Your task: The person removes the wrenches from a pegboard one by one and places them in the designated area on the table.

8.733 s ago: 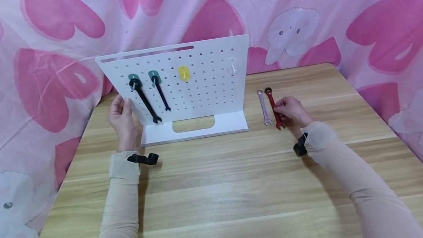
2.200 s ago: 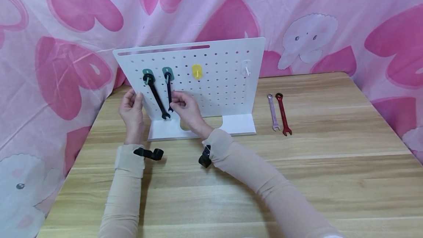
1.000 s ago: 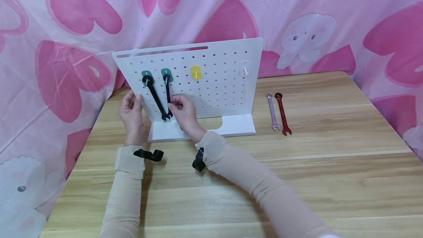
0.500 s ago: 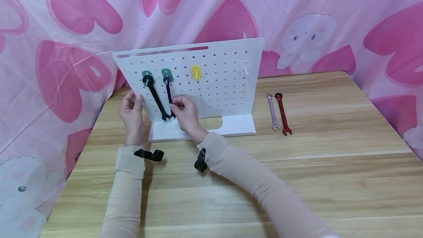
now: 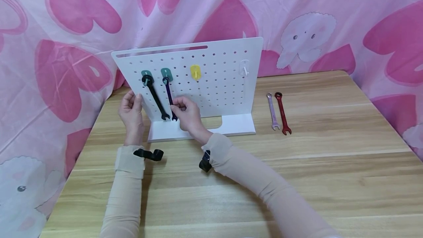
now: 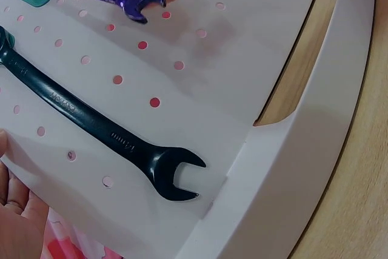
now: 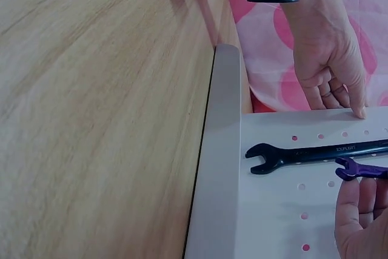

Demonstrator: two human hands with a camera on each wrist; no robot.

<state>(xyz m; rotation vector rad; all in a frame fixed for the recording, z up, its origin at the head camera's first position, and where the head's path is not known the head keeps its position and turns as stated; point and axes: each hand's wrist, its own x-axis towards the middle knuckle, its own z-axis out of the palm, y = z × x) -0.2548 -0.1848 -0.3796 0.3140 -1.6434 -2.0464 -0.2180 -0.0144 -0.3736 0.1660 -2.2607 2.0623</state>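
**Purple wrench swung out on its hook**

Since half a second ago the right hand (image 5: 187, 112) has drawn slightly to the right, and the lower end of the purple wrench (image 5: 169, 96) has swung with it, away from the black wrench (image 5: 155, 98). That hand's grip is closed on the purple wrench: thumb and fingertips pinch the shaft just above its open jaw end, as the left wrist view shows. The left hand (image 5: 130, 111) rests on the left edge of the white pegboard (image 5: 218, 83) with fingers nearly straight, its fingertips on the face of the board; its grip is relaxed and holds nothing.

The purple wrench hangs by its ring end from a green hook (image 5: 166, 73), slanting down to the right. It is slim, glossy and dark purple, shorter than the black wrench beside it. The black wrench hangs from its own green hook (image 5: 147, 74), and its open end lies close to the purple one's, not touching it.

To the right on the board a yellow hook (image 5: 195, 72) and a clear hook (image 5: 244, 67) stand bare, with open holes between them. On the wooden counter (image 5: 297, 172), well apart from the board's foot, a silver wrench (image 5: 272, 110) and a red wrench (image 5: 282, 112) lie side by side. The counter's right edge meets the pink curtain (image 5: 380, 28).
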